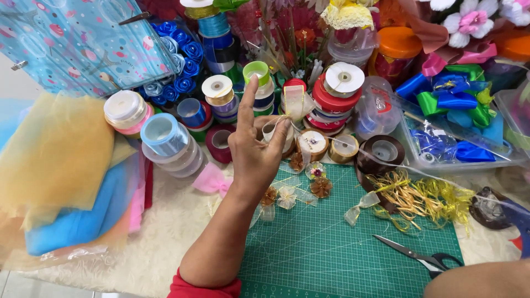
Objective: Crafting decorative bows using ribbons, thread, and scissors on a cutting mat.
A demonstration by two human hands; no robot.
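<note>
Ribbon (298, 105), a sheer cream strip with a gold edge, is pinched in the left hand (258, 144) near the middle of the view, above the 12 o'clock edge of the green cutting mat (342, 243). The thumb and the bent fingers (280, 132) close on its lower part, while the index finger stands straight up towards 12 o'clock, apart from the strip. From the pinch the ribbon rises towards 1 o'clock, so its long axis runs nearly upright, and a thin tail trails off towards 4 o'clock across the mat.

The right hand is mostly out of view: only a forearm (480, 281) shows at the 5 o'clock corner, so I cannot tell whether its fingers are open or closed. The left hand is the one on the strip.

Just below the left hand, at 6 o'clock from it, small finished ribbon flowers (287, 194) lie on the mat, some brown, some cream. At 3 o'clock from them sits a tangle of yellow and gold shreds (419, 200), and black-handled scissors (417, 255) lie near the 5 o'clock side, blades pointing towards 9 o'clock. Spools of ribbon (337, 91) in many colours crowd the space behind the hand from 10 to 2 o'clock. Folded sheets of yellow and blue net fabric (61, 165) lie at 9 o'clock, and a clear box of blue and green bows (458, 110) stands at 2 o'clock.
</note>
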